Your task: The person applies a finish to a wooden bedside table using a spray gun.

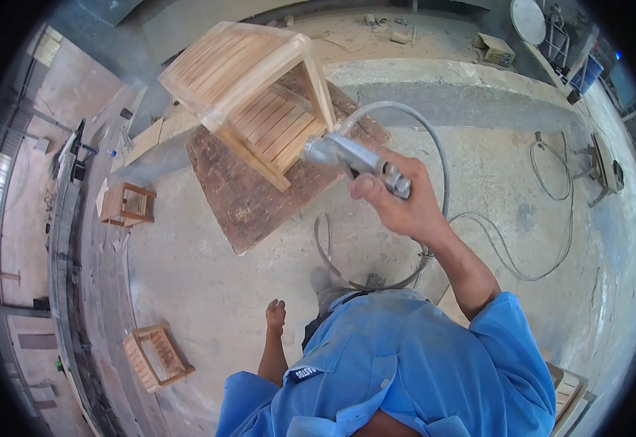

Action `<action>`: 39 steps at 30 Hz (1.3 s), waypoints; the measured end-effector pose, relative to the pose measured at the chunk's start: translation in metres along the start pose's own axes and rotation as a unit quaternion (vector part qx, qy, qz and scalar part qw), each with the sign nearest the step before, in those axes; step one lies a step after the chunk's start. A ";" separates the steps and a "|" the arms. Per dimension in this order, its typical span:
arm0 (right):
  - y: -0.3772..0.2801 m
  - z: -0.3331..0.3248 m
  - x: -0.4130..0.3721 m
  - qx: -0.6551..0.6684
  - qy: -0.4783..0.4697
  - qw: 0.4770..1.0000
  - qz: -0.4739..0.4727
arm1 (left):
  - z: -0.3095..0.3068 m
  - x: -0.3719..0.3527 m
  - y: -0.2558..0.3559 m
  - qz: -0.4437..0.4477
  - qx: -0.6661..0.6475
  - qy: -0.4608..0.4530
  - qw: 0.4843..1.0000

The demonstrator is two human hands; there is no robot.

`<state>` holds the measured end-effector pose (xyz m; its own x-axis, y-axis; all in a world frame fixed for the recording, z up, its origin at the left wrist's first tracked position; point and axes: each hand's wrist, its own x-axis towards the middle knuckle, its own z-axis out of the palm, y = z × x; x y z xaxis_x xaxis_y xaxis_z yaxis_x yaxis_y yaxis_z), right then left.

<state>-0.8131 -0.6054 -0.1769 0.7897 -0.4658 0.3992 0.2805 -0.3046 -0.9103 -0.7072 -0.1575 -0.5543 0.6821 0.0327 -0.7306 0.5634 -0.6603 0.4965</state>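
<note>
My right hand (402,189) is wrapped round the grip of a metal spray gun (362,158). The gun's head points left, close to a wooden slatted stool (241,69) with a slatted lower shelf (278,127). That stool stands tilted in my view on a worn brown board (241,207). Behind the gun a grey hose (438,146) loops round and down toward my feet. My left hand (276,315) hangs low at my side, away from the stool, with loosely bent fingers and nothing visible in it.
Two small wooden stools, one farther off (127,205) and one nearer (156,357), stand on the floor at left. More hose (533,277) lies coiled on the right. A low concrete ledge (471,91) runs behind the board, with a cardboard box (494,49) beyond.
</note>
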 end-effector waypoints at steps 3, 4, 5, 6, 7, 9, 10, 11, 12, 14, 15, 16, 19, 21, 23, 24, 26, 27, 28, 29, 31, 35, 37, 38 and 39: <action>0.012 -0.025 0.006 -0.001 0.049 0.999 0.016 | 0.001 0.002 0.002 0.005 -0.003 0.008 1.000; 0.013 -0.036 0.005 -0.002 0.074 0.996 0.040 | 0.002 0.000 -0.004 -0.009 0.003 0.004 1.000; 0.013 -0.046 0.002 -0.003 0.098 0.993 0.066 | 0.002 -0.004 -0.014 -0.025 0.010 -0.001 1.000; 0.016 -0.053 -0.001 0.000 0.122 0.991 0.056 | 0.001 -0.004 -0.027 -0.040 0.017 -0.006 0.999; 0.017 -0.062 -0.004 0.003 0.146 0.988 0.046 | 0.004 -0.008 -0.041 -0.052 0.010 -0.004 0.999; 0.016 -0.070 -0.010 -0.001 0.180 0.983 0.019 | 0.010 -0.008 -0.074 -0.076 -0.001 0.001 0.997; 0.019 -0.074 -0.004 -0.008 0.191 0.982 0.007 | 0.014 -0.002 -0.076 -0.064 0.023 -0.016 0.998; 0.018 -0.076 -0.008 -0.015 0.201 0.979 -0.004 | 0.014 -0.002 -0.089 -0.053 0.047 -0.033 0.997; 0.022 -0.076 -0.011 -0.044 0.187 0.981 -0.026 | 0.013 -0.003 -0.102 -0.044 0.072 -0.050 0.995; 0.035 -0.073 -0.015 -0.101 0.155 0.980 -0.069 | 0.011 -0.006 -0.122 -0.026 0.120 -0.083 0.989; 0.041 -0.070 -0.020 -0.109 0.143 0.982 -0.049 | 0.012 -0.004 -0.125 -0.030 0.109 -0.076 0.991; 0.048 -0.068 -0.024 -0.117 0.129 0.984 -0.031 | 0.012 -0.002 -0.128 -0.034 0.097 -0.069 0.992; 0.086 -0.059 -0.030 -0.141 0.117 0.983 0.007 | 0.018 -0.022 -0.091 -0.126 0.017 -0.025 0.992; 0.110 -0.057 -0.043 -0.147 0.093 0.980 0.095 | 0.020 -0.036 -0.074 -0.079 0.019 0.016 0.997; 0.137 -0.054 -0.056 -0.147 0.095 0.980 0.096 | 0.019 -0.042 -0.065 -0.052 0.005 0.030 0.998; 0.149 -0.053 -0.060 -0.147 0.097 0.980 0.098 | 0.020 -0.046 -0.058 -0.047 0.005 0.029 0.998; 0.163 -0.049 -0.071 -0.118 0.101 0.980 0.121 | 0.017 -0.054 -0.056 -0.046 0.010 0.022 0.999; 0.170 -0.046 -0.077 -0.104 0.104 0.980 0.132 | 0.017 -0.056 -0.055 -0.050 0.015 0.014 0.999; 0.178 -0.045 -0.082 -0.110 0.101 0.978 0.146 | 0.016 -0.063 -0.056 -0.053 0.019 0.008 0.998; 0.186 -0.044 -0.088 -0.116 0.098 0.976 0.159 | 0.016 -0.069 -0.061 -0.063 0.021 0.010 0.998; 0.205 -0.047 -0.093 -0.139 0.092 0.971 0.170 | 0.020 -0.077 -0.059 -0.077 0.025 0.015 0.997; 0.236 -0.046 -0.106 -0.182 0.097 0.966 0.154 | 0.021 -0.085 -0.079 -0.120 0.030 0.010 0.992; 0.243 -0.047 -0.108 -0.183 0.103 0.966 0.148 | 0.020 -0.087 -0.087 -0.136 0.034 0.009 0.990; 0.241 -0.047 -0.103 -0.182 0.102 0.967 0.145 | 0.019 -0.089 -0.087 -0.137 0.036 0.008 0.990; 0.239 -0.047 -0.099 -0.180 0.101 0.968 0.142 | 0.019 -0.089 -0.087 -0.140 0.037 0.006 0.989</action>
<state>-0.8502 -0.6713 -0.4286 0.6741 -0.7154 0.1840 -0.1697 -0.3924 -0.9040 -0.8260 -0.1174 -0.5417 0.5096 0.2313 -0.8287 0.6961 -0.6770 0.2391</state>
